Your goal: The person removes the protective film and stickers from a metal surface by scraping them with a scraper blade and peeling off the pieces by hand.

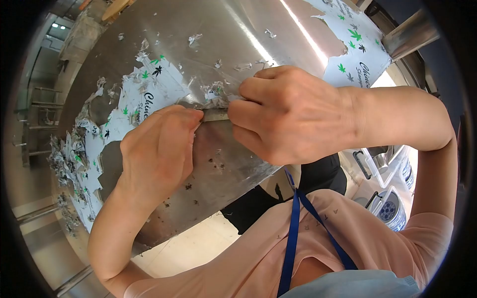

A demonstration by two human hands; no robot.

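Two bare hands work close together over a brushed-metal panel [213, 44]. The left hand [156, 154] is drawn into a tight pinch, its fingertips on one end of a narrow, pale strip [214, 115]; the right hand [293, 119], fingers curled under, closes over the other end. Whether the strip is film or a thin tool, one cannot tell from here.

The strip lies between the hands, its long axis running left to right, flat against the metal, with crumpled shreds [213, 93] bunched just beyond it. Of two large patches of leaf-printed white film, the left patch [169, 82] lies just past the left hand, which hides part of it, and slants from the near left edge away toward the middle; the right patch [355, 47] sits at the far right, beyond the right wrist and nearer that arm.

Torn scraps [69, 154], too many to count, crowd the left edge. Farther out: one metal tube [412, 36] at the right corner, one blue lanyard [292, 233] on a pink shirt [238, 253], and two clear bins [370, 166] with black handles and blue-and-white crockery [390, 211].
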